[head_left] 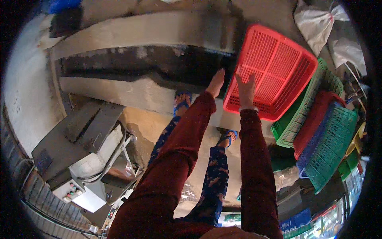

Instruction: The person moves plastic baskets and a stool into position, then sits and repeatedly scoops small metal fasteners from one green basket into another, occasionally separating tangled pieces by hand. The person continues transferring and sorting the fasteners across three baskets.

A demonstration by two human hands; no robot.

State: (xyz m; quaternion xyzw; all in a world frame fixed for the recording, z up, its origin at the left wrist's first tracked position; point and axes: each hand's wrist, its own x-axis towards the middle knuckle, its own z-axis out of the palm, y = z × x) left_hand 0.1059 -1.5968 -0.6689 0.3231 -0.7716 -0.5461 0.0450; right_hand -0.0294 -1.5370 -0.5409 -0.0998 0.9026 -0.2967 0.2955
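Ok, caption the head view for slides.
Right hand over a red basket, left hand beside it, more baskets at right.

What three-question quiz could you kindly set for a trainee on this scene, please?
1. Multiple choice: what colour are the person's sleeves?
A) Green
B) Dark red
C) Yellow

2. True or false: a green basket is to the right of the red basket.

3. Short answer: which hand appears in front of the red basket, and how are its fingers held?

Key:
1. B
2. True
3. The right hand, fingers spread; whether it touches the basket cannot be told. The left hand is to the left of the basket.
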